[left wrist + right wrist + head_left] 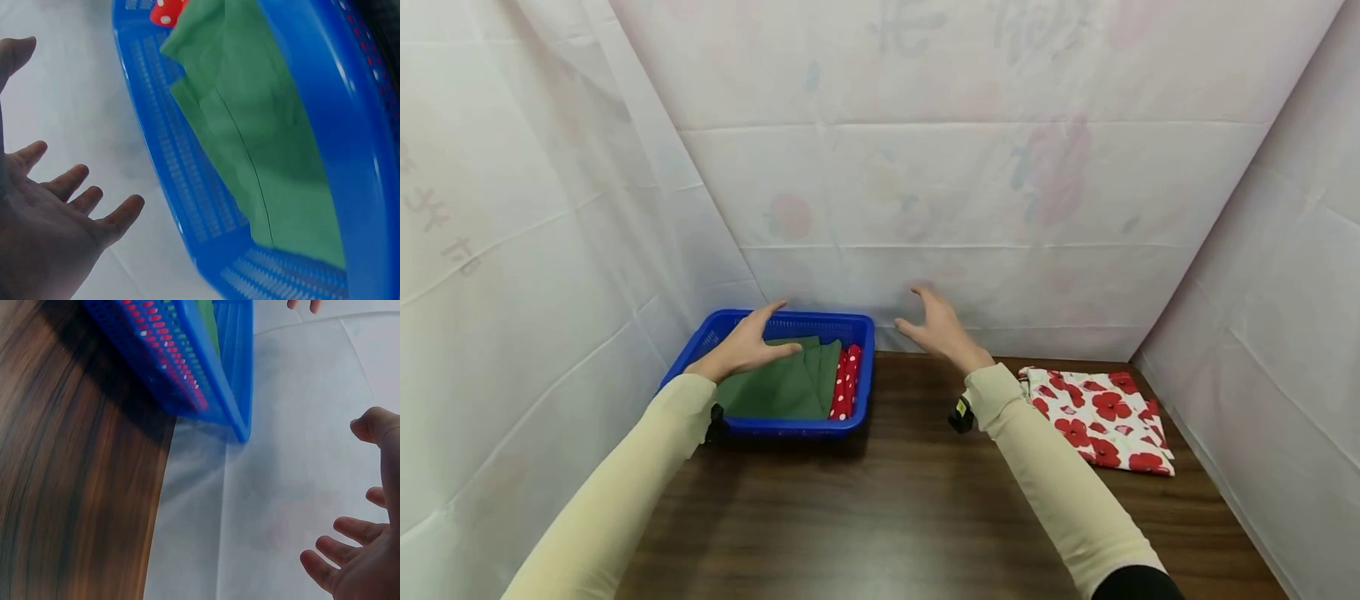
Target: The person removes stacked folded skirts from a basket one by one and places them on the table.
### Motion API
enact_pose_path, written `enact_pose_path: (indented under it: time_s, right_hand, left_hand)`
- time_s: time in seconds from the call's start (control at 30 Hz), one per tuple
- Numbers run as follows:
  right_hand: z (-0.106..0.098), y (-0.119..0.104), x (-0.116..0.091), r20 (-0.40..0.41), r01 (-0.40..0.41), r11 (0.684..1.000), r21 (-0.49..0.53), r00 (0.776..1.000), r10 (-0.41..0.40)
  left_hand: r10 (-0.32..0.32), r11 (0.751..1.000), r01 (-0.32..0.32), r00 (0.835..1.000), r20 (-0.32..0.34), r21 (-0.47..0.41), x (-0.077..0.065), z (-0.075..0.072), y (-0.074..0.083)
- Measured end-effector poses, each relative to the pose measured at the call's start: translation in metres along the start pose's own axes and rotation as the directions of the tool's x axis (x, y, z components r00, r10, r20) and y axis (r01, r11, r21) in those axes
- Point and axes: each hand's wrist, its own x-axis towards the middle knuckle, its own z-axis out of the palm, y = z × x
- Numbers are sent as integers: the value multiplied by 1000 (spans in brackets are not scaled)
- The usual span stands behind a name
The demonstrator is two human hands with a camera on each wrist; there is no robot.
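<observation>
Head view puts your left hand [745, 343] above the left part of the blue basket [801, 428], while your right hand [944, 332] hangs beyond the basket's right end, in front of the white sheet [880, 183]. Your fingers [120, 220] on both hands are released: they spread loosely, hold nothing, and none is seen touching the basket or cloth.

The relation to mind is most likely how that basket lies between your hands. Its long axis runs left to right across the scene, on the far left of the surface [880, 517], so your left hand is the nearer one, and the right end lies left of your right hand. How high either hand sits over the rim is hard to tell.

Inside the basket, the folded green cloth [786, 387] fills most of the floor you can see, near and right of your left fingers. Just beside it, a narrow red dotted cloth [846, 385] runs near to far along the right end. Well apart, on the right of the surface, a folded floral cloth [1108, 421] lies flat, partly hidden by your right forearm [1052, 467].
</observation>
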Motion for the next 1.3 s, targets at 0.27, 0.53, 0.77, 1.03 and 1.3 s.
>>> enact_pose_path:
  time_s: [0.27, 0.53, 0.77, 1.03, 1.3]
  right_hand:
    - [17, -25, 5, 70, -14, 1000, -27, 997, 16]
    - [38, -45, 2, 100, -35, 995, -92, 994, 44]
    - [67, -63, 0, 168, 21, 990, -139, 986, 3]
    - [99, -79, -2, 210, -27, 990, -138, 976, 56]
    - [126, -92, -9, 287, -46, 998, -52, 956, 59]
  left_hand:
    - [-77, 992, 79, 997, -23, 97, -11, -9, -11]
    - [-126, 973, 127, 992, -18, 191, -20, -10, -22]
    - [-195, 943, 191, 981, -14, 273, -33, -8, -36]
    - [-248, 934, 231, 968, 28, 273, -41, 0, -44]
    - [-283, 923, 249, 956, 78, 292, -49, 13, -54]
